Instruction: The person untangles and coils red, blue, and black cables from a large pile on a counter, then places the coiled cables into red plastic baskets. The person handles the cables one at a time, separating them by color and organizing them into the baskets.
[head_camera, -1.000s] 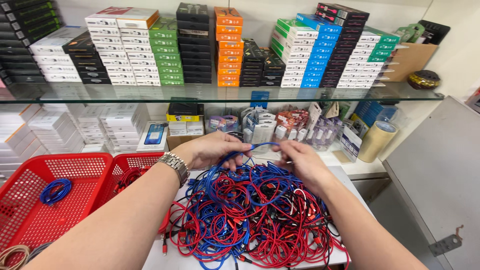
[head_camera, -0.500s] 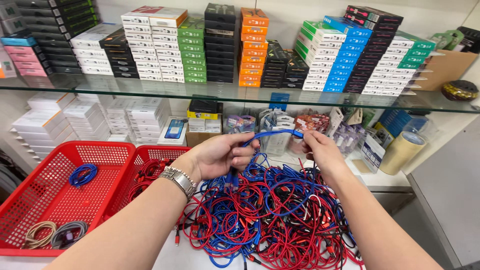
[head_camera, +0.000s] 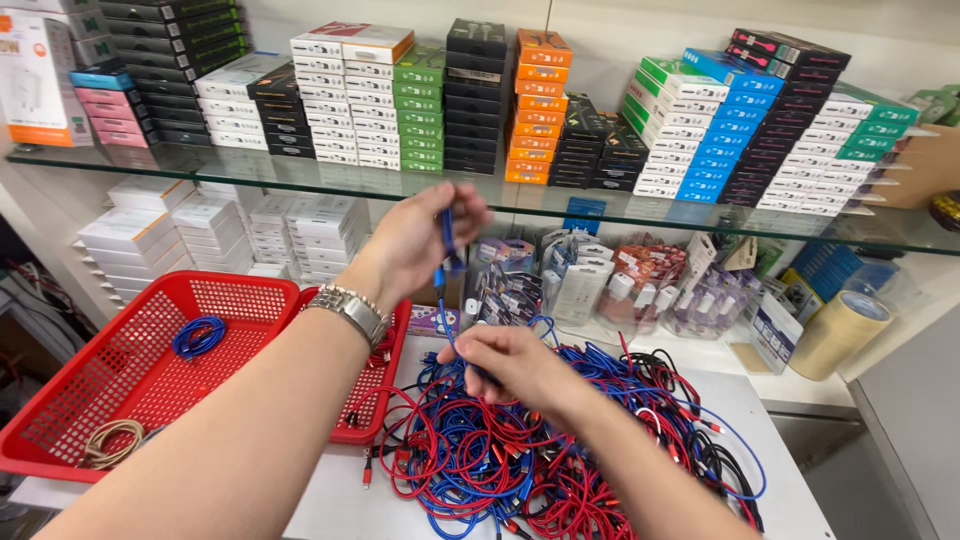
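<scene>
Left hand: your left hand (head_camera: 415, 240) is raised at about 11 o'clock from the pile, fingers pinched on the upper end of a blue cable (head_camera: 446, 238); a metal watch (head_camera: 349, 312) sits on that wrist.
Right hand: your right hand (head_camera: 510, 362) rests low on the near edge of the heap — it grips the same blue cable lower down.
Blue cable: it runs almost upright between the two hands, pulled straight.
Cable pile: the tangle of red, blue and black cables (head_camera: 560, 450) lies on the white table (head_camera: 330, 505), at 6 o'clock from your right hand.
Red baskets: a large red basket (head_camera: 120, 372) at 9 o'clock holds a coiled blue cable (head_camera: 198, 336) and a beige coil (head_camera: 110, 442).
Shelf: a glass shelf (head_camera: 300, 180) at 12 o'clock carries stacked boxes.
</scene>
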